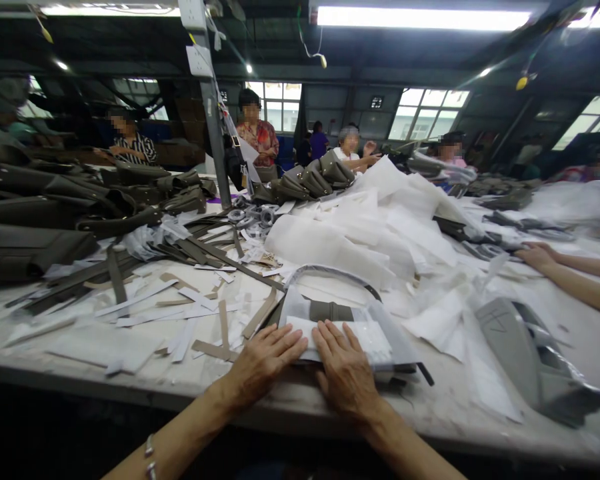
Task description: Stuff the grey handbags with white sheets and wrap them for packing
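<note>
A dark olive handbag [330,311] lies flat at the table's front edge, its wrapped handle [325,269] arching away from me. White foam sheeting [375,339] covers most of the bag's near part. My left hand [267,357] rests flat on the sheeting's left end, fingers stretched out. Beside it my right hand [345,363] presses flat on the middle of the sheeting, fingers extended. Neither hand grips anything. A short black strap end [425,374] sticks out at the bag's right. What lies under the sheeting is hidden.
Paper and leather strips [180,307] litter the table [145,393] on the left, with stacked olive bags [35,247] beyond. White foam sheets [350,227] are heaped behind the bag. A grey wrapped piece [535,353] lies right, near a co-worker's hands [543,257]. A post [215,127] stands behind.
</note>
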Demonstrator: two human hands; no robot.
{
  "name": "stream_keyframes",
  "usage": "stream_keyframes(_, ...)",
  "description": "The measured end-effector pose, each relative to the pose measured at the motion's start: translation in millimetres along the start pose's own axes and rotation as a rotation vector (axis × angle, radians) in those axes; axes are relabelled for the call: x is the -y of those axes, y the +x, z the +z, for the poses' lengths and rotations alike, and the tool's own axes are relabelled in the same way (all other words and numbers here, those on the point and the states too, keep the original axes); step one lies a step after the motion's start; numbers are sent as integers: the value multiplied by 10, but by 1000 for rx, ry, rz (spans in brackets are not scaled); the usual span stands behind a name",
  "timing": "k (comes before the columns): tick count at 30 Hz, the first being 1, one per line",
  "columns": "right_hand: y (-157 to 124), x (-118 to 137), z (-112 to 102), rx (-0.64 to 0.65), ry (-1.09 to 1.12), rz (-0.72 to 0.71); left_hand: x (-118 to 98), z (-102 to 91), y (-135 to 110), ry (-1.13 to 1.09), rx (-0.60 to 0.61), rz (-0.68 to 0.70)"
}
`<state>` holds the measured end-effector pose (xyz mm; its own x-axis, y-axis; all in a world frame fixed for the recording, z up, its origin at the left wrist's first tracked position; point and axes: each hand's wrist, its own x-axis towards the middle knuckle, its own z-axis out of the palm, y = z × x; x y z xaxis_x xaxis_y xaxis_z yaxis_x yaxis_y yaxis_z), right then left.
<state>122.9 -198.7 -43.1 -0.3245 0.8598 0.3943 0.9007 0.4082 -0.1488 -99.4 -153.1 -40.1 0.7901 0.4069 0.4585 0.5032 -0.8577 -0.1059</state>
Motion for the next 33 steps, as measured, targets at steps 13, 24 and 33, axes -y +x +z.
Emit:
stream_keyframes(13,-17,-57,104,-97,-72,-63,-149,112,-51,299,-86,-6)
stream_keyframes(24,90,25,79,-118,-124,-84,-43,214,131,439,-131,121)
stream_keyframes(33,175,-81,35,-250,-176,-195,-177,287,166,367,-270,-24)
